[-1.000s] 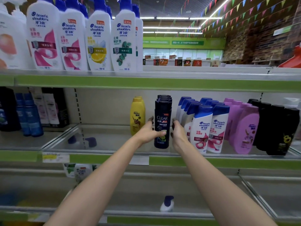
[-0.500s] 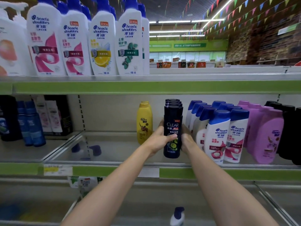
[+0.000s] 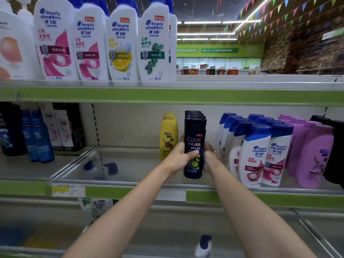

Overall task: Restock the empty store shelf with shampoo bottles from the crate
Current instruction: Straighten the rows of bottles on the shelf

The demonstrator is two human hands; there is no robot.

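left hand [image 3: 179, 157] and right hand [image 3: 209, 158] curled around the front dark clear bottle [image 3: 194, 146], upright on the middle shelf [image 3: 130, 190] between yellow bottle [image 3: 168, 135] and white bottles [image 3: 255, 155].

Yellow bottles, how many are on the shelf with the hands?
1. The yellow bottle stands upright on the middle shelf, just left of the dark CLEAR bottles that both hands hold. Others could hide behind it.
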